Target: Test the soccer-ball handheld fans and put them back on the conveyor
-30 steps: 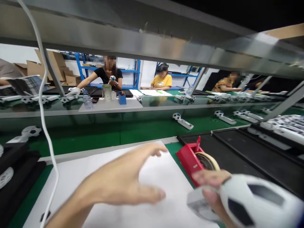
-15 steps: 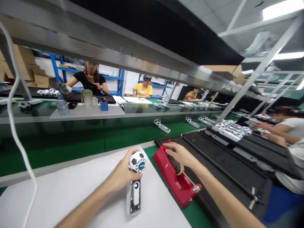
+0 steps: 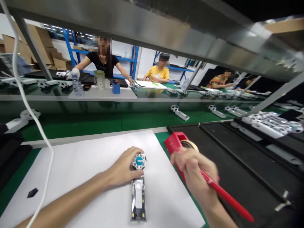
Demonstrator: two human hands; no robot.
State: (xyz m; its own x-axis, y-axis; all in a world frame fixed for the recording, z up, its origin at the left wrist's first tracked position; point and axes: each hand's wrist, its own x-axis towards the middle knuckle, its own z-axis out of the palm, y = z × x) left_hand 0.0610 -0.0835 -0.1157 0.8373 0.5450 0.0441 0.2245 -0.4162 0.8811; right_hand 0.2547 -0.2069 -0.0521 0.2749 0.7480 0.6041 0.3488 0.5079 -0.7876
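My left hand [image 3: 123, 167] is closed around the round football-patterned head of a small handheld device [image 3: 138, 186] that lies on a white sheet [image 3: 83, 164]. The device's open handle points toward me and its blue and white dial faces up. My right hand [image 3: 196, 179] grips a red pen-like tool [image 3: 225, 198] just to the right of the device, in front of a red tape dispenser [image 3: 177, 144].
Black trays [image 3: 237, 158] lie to the right. A green conveyor belt [image 3: 95, 126] behind the sheet carries more football devices [image 3: 179, 112]. A white cable [image 3: 26, 104] hangs at left. Several people sit across the line. A metal shelf [image 3: 166, 31] runs overhead.
My right hand left the tape dispenser and now holds a red tool closer to me. My left hand still holds the device, whose head has turned dial-up.
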